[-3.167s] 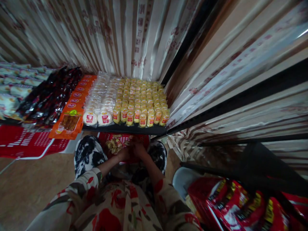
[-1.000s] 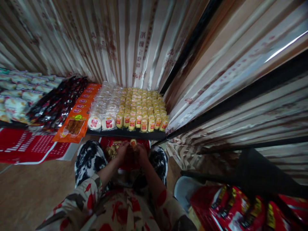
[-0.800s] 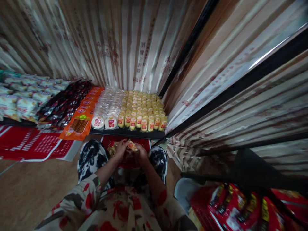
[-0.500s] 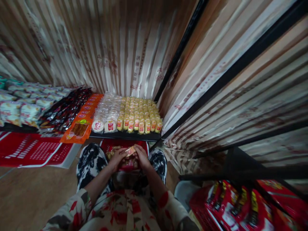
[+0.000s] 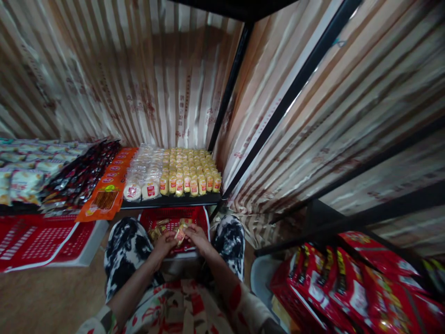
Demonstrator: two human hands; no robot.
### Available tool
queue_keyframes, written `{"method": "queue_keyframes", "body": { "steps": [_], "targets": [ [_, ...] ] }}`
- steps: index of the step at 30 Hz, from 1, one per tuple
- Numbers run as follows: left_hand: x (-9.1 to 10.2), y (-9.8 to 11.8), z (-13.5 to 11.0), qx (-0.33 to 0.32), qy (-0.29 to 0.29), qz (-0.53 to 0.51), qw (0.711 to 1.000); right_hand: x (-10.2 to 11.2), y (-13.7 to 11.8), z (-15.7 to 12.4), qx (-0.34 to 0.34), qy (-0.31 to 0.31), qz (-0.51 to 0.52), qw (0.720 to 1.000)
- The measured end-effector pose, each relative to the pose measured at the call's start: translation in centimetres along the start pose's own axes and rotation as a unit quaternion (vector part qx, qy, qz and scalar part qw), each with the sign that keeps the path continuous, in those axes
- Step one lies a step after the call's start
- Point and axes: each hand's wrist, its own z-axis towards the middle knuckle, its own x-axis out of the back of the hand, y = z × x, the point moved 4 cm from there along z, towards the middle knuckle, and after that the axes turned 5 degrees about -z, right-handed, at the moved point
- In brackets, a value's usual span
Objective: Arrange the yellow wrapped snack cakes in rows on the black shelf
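Between my knees, my left hand [image 5: 164, 245] and my right hand [image 5: 197, 236] pinch a small yellow snack packet [image 5: 180, 234] with a red label, one at each side of it. Under them stands a red plastic basket [image 5: 149, 215] with several similar packets [image 5: 160, 227] lying loose inside. Above the basket, the low shelf carries tight rows of yellow packaged snacks [image 5: 189, 171] with red labels. Left of those are rows of round white packaged snacks [image 5: 150, 189] in clear wrappers.
An orange snack bag [image 5: 104, 190], dark packets [image 5: 81, 174] and white packets [image 5: 28, 185] fill the shelf leftward. More red baskets [image 5: 41, 241] sit on the floor at left. A black frame bar [image 5: 278, 127] slants at right, above red bags [image 5: 333, 283] in a basket.
My hands have lowered slightly toward the basket, and the packet has turned from lying nearly level to tilted upright. My view has shifted a little to the right.
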Motion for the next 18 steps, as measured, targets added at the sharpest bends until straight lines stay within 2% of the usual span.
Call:
{"method": "queue_keyframes", "body": {
  "steps": [5, 8, 11, 18],
  "targets": [
    [-1.3, 0.6, -0.2, -0.008, -0.053, -0.018, 0.998, 0.2, -0.7, -0.6, 0.003, -0.007, -0.011, 1.000],
    [-1.2, 1.8, -0.3, -0.044, -0.032, -0.015, 0.998, -0.2, -1.5, -0.7, 0.026, -0.010, -0.009, 1.000],
    [-0.6, 2.7, 0.1, -0.088, -0.004, 0.032, 0.996, -0.6, -2.1, -0.5, 0.046, 0.005, -0.008, 0.999],
    [-0.4, 4.9, 1.0, -0.176, 0.007, 0.139, 0.974, -1.0, -4.1, 0.3, 0.138, 0.013, -0.021, 0.990]
  ]
}}
